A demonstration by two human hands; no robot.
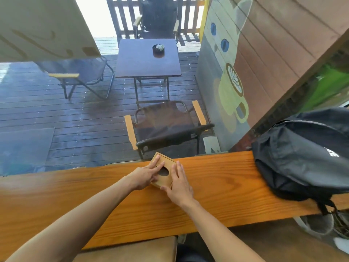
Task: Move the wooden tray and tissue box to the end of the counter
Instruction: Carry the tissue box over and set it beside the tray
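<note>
Both bare arms reach forward, hands close together.
The left hand (145,176) lies on the box (167,180) top with straight fingers; the right hand (180,184) lies flat at its right edge, thumb stretched toward the left.

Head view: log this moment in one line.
tissue box: on counter | left hand: resting on top | right hand: against right side | backpack: counter's right end

So the long wooden surface (217,186) is warm orange with streaky darker grain, the flat wooden tissue box (165,181) is pale tan, and the crinkly nylon backpack (302,157) is plain black.
</note>
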